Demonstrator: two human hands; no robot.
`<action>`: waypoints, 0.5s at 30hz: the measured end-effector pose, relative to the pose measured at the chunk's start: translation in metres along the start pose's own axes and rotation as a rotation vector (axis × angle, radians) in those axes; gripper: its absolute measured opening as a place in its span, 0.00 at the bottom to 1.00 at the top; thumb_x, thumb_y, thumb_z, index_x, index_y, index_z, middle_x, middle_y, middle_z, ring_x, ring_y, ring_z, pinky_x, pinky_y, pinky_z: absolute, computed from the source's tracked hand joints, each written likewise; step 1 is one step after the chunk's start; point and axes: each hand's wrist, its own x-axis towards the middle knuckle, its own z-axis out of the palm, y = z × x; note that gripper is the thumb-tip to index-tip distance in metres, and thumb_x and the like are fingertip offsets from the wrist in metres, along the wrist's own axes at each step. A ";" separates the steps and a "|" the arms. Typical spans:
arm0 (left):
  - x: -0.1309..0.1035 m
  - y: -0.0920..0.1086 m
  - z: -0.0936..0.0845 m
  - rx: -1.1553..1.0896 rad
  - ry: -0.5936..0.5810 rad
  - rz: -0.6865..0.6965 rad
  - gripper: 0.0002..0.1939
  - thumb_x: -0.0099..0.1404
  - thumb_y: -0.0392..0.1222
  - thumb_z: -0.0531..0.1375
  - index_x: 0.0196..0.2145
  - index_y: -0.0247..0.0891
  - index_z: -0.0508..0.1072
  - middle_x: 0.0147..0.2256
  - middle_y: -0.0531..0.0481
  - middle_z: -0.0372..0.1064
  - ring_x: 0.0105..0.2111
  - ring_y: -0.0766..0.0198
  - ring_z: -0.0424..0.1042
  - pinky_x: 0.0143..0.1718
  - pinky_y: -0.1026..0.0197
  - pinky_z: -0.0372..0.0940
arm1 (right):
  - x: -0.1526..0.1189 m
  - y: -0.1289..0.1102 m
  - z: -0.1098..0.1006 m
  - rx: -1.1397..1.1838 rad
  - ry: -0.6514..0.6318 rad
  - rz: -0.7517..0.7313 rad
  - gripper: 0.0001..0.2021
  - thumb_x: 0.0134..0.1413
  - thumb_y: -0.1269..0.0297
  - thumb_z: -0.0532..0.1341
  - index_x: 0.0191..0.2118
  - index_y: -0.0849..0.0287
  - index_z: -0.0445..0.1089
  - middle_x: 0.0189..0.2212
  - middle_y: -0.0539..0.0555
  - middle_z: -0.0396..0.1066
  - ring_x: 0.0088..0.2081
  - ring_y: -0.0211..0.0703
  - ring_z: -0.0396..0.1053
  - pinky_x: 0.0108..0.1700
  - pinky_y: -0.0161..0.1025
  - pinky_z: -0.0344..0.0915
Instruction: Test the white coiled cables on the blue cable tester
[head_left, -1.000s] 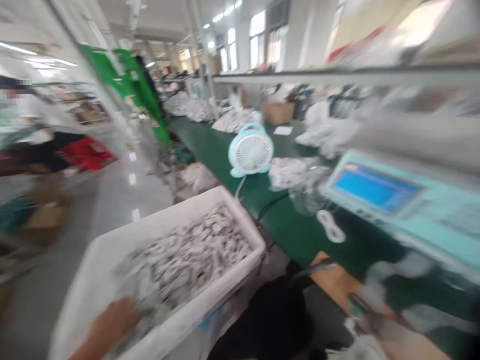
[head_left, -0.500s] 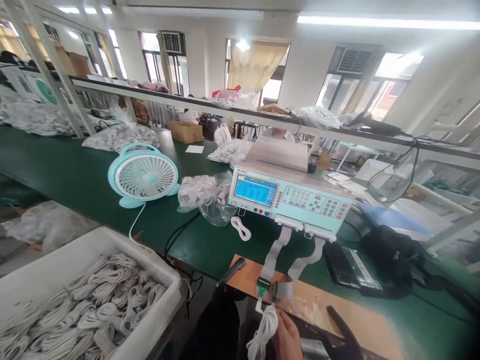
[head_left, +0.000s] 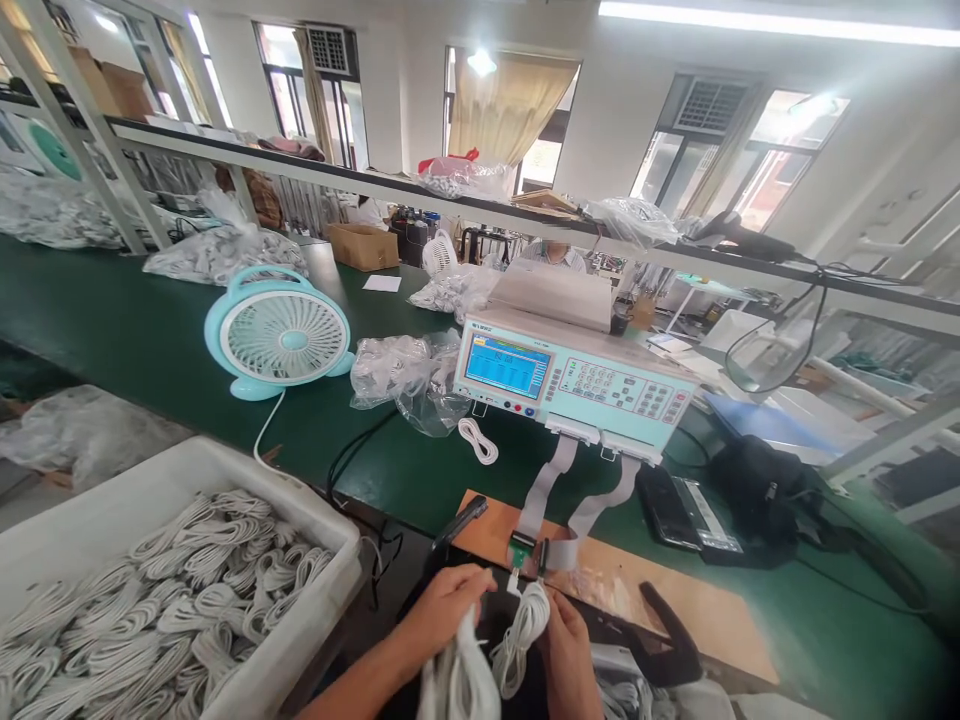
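Note:
My left hand (head_left: 442, 606) grips a bundle of white coiled cables (head_left: 457, 680) at the bottom centre. My right hand (head_left: 568, 650) holds one white coiled cable (head_left: 520, 632) whose end reaches the small green connector (head_left: 520, 550) on the wooden board (head_left: 652, 590). Two grey ribbon cables (head_left: 551, 478) run from that connector up to the light blue tester (head_left: 571, 380) with a lit blue screen on the green bench (head_left: 135, 330).
A white bin (head_left: 112, 510) of coiled white cables stands at the lower left. On the bench are a light blue fan (head_left: 277, 335), clear bags of cables (head_left: 409, 372), a loose cable coil (head_left: 478, 440) and a black bag (head_left: 757, 490). A shelf rail (head_left: 465, 205) runs overhead.
The view swung right from the bin to the tester. My left hand left the bin and now holds a cable bundle beside my right hand at the connector.

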 end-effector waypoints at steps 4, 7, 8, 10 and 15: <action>0.028 -0.002 0.045 -0.089 -0.042 -0.007 0.24 0.49 0.65 0.57 0.17 0.40 0.64 0.14 0.56 0.54 0.16 0.66 0.51 0.22 0.60 0.45 | 0.003 0.004 -0.001 0.036 -0.007 -0.008 0.16 0.41 0.51 0.70 0.28 0.59 0.73 0.20 0.49 0.70 0.24 0.40 0.65 0.27 0.34 0.61; 0.030 -0.003 0.051 -0.077 -0.019 0.001 0.24 0.50 0.65 0.57 0.16 0.40 0.61 0.15 0.56 0.52 0.17 0.66 0.51 0.24 0.60 0.46 | 0.001 0.002 0.006 0.056 0.023 -0.034 0.16 0.40 0.51 0.70 0.24 0.59 0.70 0.18 0.47 0.66 0.22 0.38 0.62 0.27 0.34 0.60; 0.028 -0.003 0.051 -0.066 -0.010 0.004 0.24 0.50 0.64 0.57 0.15 0.40 0.60 0.15 0.56 0.51 0.18 0.66 0.50 0.24 0.60 0.46 | -0.001 0.002 0.009 0.055 0.039 -0.043 0.17 0.39 0.51 0.70 0.23 0.58 0.69 0.17 0.46 0.65 0.21 0.38 0.61 0.26 0.34 0.60; 0.021 -0.004 0.052 -0.040 0.005 0.023 0.25 0.50 0.63 0.57 0.14 0.41 0.56 0.15 0.58 0.46 0.19 0.67 0.48 0.24 0.61 0.44 | -0.005 0.003 0.014 0.034 0.068 -0.063 0.18 0.37 0.49 0.71 0.21 0.58 0.67 0.16 0.45 0.63 0.21 0.37 0.59 0.26 0.33 0.60; 0.007 -0.023 0.062 -0.008 -0.098 0.000 0.28 0.48 0.68 0.56 0.13 0.41 0.58 0.14 0.57 0.49 0.17 0.68 0.48 0.22 0.61 0.44 | -0.027 0.010 -0.011 -0.220 0.234 -0.090 0.18 0.32 0.46 0.70 0.19 0.54 0.68 0.18 0.49 0.66 0.24 0.44 0.63 0.28 0.37 0.62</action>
